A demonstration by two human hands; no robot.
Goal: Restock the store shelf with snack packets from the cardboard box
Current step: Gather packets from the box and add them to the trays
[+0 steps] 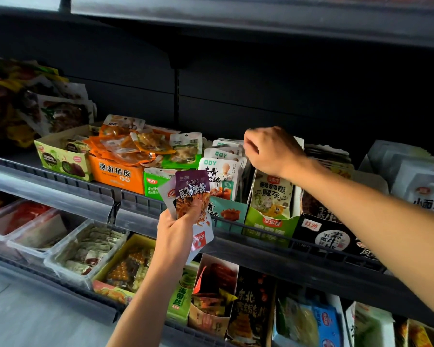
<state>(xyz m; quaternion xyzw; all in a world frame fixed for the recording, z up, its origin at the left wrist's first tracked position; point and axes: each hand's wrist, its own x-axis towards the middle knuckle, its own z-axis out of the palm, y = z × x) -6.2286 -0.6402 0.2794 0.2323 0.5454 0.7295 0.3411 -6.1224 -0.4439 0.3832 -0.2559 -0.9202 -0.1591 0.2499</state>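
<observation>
Left hand [179,227] is gripping upright snack packets [192,194] just below-left of the white ODY packs [221,176] — right hand [273,151], fingers curled at the row's back, grasp unclear, is nearer.

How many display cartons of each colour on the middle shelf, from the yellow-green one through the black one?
Yellow-green carton: 1
Orange carton: 1
Green cartons: 2
Teal carton: 1
Black carton: 1
Total: 6
</observation>
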